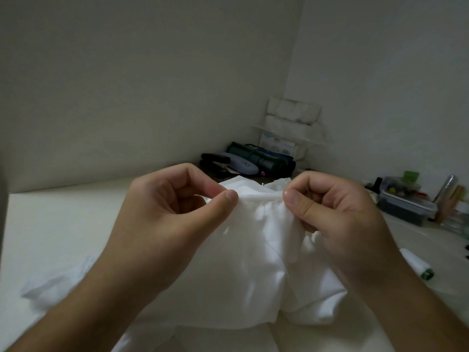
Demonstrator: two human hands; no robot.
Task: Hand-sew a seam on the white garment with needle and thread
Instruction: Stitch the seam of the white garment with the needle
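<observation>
Pale table meets bare walls; clutter fills corner.

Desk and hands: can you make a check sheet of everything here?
Surface: pale desk, set in a wall corner.
Job's things: white garment, held up; white thread spool at right; needle not clearly seen.
Clutter: clear plastic box, glasses case, dark rolled pouch.
Grips: left hand and right hand both pinch the garment's top edge.
Cables: nothing seen.
Surroundings: plain walls, white packs stacked in corner.
</observation>
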